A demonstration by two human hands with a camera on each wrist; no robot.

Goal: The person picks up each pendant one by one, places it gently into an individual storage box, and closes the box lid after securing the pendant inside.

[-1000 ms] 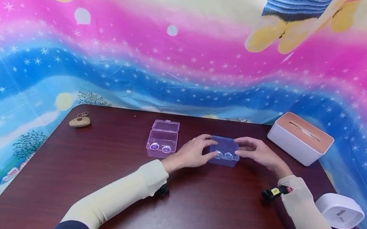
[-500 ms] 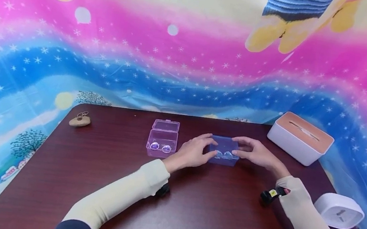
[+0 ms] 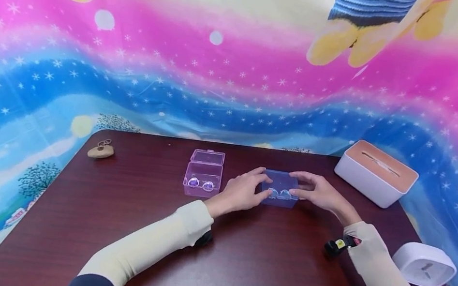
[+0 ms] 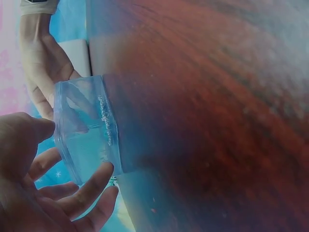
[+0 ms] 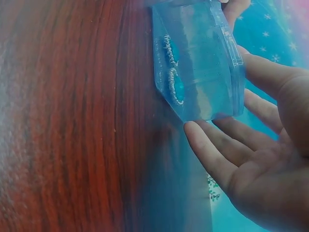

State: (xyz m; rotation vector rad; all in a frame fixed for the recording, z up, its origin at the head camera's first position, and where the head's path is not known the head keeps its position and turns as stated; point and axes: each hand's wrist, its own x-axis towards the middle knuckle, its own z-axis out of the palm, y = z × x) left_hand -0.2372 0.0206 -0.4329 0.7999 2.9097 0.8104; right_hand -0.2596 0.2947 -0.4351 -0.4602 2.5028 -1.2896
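Observation:
A small translucent blue plastic box stands on the table with its lid down. Through its wall show two turquoise gem pieces with beaded silvery rims. My left hand holds the box's left side, thumb near the front and fingers at the lid and side. On the opposite side my right hand grips the box, its thumb along the lid edge and fingertips at the side wall. Left of them sits a translucent pink box, lid raised, with two purple gem pieces inside.
A white tissue box with a wood-coloured top stands at the back right, and a white clock is by the right edge. A tan oval object with a cord loop lies far left. A printed curtain hangs behind the table.
My right fingertips have shifted slightly left over the blue box's lid. The left hand and the pink box look nearly the same.

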